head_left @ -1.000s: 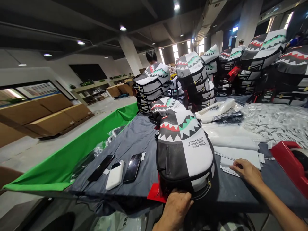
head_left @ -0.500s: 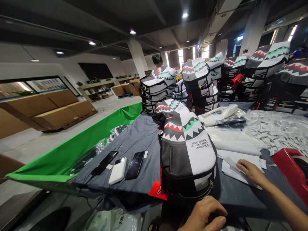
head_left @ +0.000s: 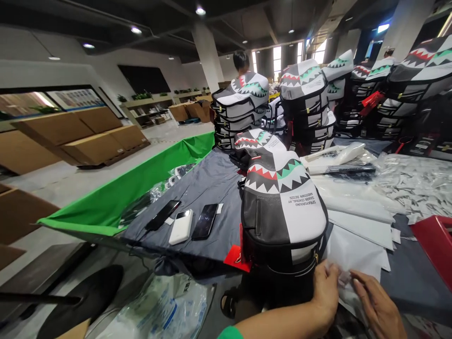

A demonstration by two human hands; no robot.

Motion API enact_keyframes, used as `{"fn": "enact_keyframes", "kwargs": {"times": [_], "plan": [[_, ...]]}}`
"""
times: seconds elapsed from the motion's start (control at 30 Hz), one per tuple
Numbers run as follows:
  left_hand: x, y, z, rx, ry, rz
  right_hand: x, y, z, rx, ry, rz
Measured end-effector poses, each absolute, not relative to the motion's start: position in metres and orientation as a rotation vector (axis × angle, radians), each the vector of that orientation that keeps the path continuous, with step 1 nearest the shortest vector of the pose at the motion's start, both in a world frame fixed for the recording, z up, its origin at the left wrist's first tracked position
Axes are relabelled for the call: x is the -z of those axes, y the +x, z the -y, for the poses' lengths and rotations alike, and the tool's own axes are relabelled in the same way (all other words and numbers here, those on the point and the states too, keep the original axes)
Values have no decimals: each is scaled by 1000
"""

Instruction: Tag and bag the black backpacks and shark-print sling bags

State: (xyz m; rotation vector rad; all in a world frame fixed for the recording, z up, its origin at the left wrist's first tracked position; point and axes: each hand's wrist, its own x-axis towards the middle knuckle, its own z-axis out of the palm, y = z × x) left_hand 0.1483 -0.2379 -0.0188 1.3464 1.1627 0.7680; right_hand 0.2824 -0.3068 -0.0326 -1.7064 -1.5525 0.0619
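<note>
A thin white sheet of paper (head_left: pixel 348 247) lies partly over the table's front edge, to the right of a black-and-white backpack (head_left: pixel 303 216). My left hand (head_left: pixel 325 288) pinches its near edge, close to the backpack's zipper. Just to the right, my right hand (head_left: pixel 376 301) has its fingers closed on the same sheet. Between my fingertips the sheet looks crumpled and slightly blurred. Shark-teeth graphics in red, green and white cross the backpack, and a red tag (head_left: pixel 237 258) hangs at its left side. More white sheets (head_left: pixel 367 228) lie stacked behind the one I hold.
Two phones (head_left: pixel 205 221) and a white power bank (head_left: pixel 181 227) rest on the dark tablecloth. Backpack stacks (head_left: pixel 307 101) stand behind. At right are a red tape dispenser (head_left: pixel 432 245) and a clear bag of small pieces (head_left: pixel 420 183). Green cloth (head_left: pixel 106 207) borders the left.
My left hand has moved right and my right hand has come nearer to it; both now grip the sheet. The view has shifted, so the backpacks appear higher and further right.
</note>
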Motion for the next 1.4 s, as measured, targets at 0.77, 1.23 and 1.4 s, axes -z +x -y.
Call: {"fn": "enact_keyframes", "kwargs": {"times": [0.77, 1.23, 1.4], "plan": [[-53, -9, 229, -200, 2385, -580, -69, 325, 264, 308, -1575, 1845], [-33, -67, 221, -807, 1478, -978, -33, 194, 260, -138, -1036, 2093], [-20, -59, 196, -1029, 1001, -1120, -42, 169, 242, 197, -1088, 2085]]}}
